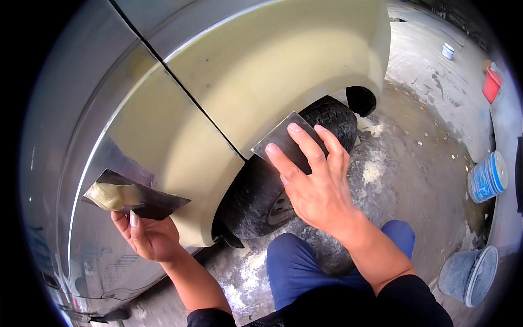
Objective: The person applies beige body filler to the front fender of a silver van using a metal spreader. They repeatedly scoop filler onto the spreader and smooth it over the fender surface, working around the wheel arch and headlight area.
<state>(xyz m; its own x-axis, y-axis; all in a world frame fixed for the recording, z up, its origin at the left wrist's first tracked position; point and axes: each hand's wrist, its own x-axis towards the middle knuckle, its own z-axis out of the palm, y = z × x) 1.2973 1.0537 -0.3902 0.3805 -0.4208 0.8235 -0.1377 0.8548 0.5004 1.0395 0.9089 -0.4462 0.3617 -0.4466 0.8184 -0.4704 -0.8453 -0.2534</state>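
Note:
My left hand (150,237) grips a dark flat plate (155,203) from below, its fingers closed at the lower edge. A lump of pale yellow body filler (109,194) sits on the plate's left end. My right hand (318,182) is closed on a dark flat spreader (289,139), fingers spread across its face. That spreader is over the lower edge of the car's fender (261,65), just above the tyre (250,210); whether it touches the panel I cannot tell. Yellowish filler coats the fender and part of the door (169,131) beside it.
A narrow gap (204,117) divides door from fender. On the right stand a white and blue pail (486,177), a grey bucket (468,275), a red container (491,86) and a small white can (448,50). Pale powder marks the concrete floor (403,180). My knees (291,261) are below the wheel.

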